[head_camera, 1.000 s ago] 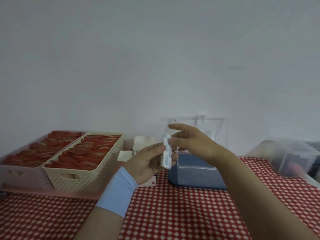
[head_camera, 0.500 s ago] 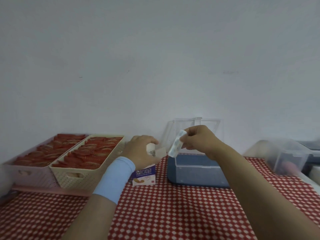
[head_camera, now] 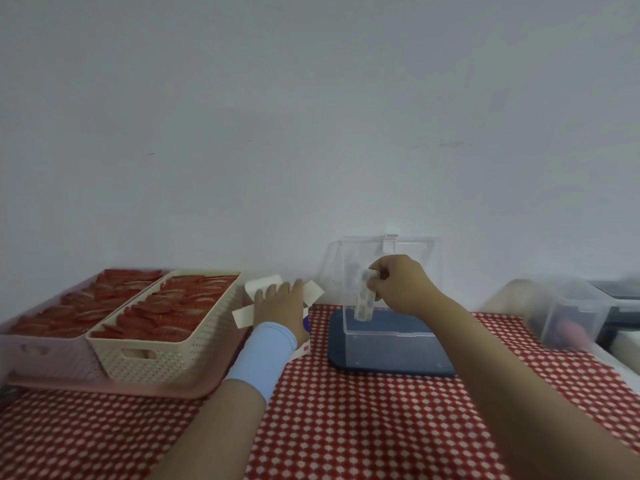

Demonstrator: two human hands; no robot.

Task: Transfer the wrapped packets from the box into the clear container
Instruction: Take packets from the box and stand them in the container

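While the right hand (head_camera: 398,285) pinches a packet (head_camera: 363,301) by its top, hanging down inside the clear container (head_camera: 388,344), the left hand (head_camera: 277,303) is in the open box (head_camera: 313,294), where I cannot tell its grip

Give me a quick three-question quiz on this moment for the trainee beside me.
1. True or false: the right hand pinches a wrapped packet at the open top of the clear container.
2. Where is the left hand? A) at the box with its flaps open; B) inside the clear container; C) on the wrapped packet.
3. Fill in: the clear container stands on a dark ___ base.

Key: 1 true; 2 A; 3 blue.
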